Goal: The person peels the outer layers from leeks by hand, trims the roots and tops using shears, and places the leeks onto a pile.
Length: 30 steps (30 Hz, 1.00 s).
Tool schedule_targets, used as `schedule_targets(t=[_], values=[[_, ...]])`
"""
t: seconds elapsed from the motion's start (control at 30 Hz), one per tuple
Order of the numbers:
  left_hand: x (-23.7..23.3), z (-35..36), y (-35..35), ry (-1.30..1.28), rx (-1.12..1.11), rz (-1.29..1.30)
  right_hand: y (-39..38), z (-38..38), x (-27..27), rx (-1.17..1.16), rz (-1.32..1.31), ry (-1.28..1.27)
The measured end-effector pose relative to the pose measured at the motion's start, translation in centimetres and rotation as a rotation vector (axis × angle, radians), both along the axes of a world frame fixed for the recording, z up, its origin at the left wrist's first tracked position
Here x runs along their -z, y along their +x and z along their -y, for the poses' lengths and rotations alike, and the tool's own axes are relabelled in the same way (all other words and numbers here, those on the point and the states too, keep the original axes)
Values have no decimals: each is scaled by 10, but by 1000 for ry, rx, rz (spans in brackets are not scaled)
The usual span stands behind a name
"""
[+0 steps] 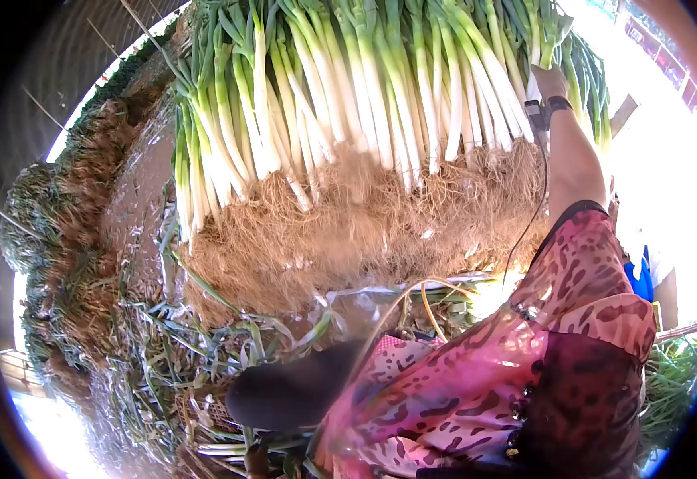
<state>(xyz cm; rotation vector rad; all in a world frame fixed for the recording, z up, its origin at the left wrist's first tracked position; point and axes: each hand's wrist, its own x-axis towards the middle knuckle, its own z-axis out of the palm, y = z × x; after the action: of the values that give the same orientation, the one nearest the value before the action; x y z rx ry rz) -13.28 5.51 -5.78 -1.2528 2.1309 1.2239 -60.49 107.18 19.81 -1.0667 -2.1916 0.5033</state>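
A wide row of leeks (380, 120) lies heaped before me, white stems toward me and green leaves at the far side. Their tangled brown roots (364, 231) hang over the near edge. My right hand (550, 82) reaches to the far right end of the row. Its fingers look closed round a leek near where white turns green, though the leaves partly hide them. A grey device (537, 114) with a thin cable is strapped at that wrist. My patterned pink sleeve (580, 255) covers the upper arm. My left hand does not show.
Stacked leeks with roots outward (53, 231) line the left side. Loose leaf trimmings (181, 343) litter the ground. A dark rounded shape (293, 387), perhaps my knee, is below the roots. A blue object (641, 275) and green leaves (672, 383) are at right.
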Motion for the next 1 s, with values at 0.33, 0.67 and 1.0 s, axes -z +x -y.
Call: schedule_targets(t=[0.33, 0.67, 1.0], values=[[-8, -83, -86, 17, 94, 26, -86, -23, 8, -334, -136, 258], [-78, -193, -236, 117, 405, -292, -113, -16, -45, -93, 343, 276], [-25, -160, -196, 39, 163, -102, -182, -52, -32, -256, 311, 462]])
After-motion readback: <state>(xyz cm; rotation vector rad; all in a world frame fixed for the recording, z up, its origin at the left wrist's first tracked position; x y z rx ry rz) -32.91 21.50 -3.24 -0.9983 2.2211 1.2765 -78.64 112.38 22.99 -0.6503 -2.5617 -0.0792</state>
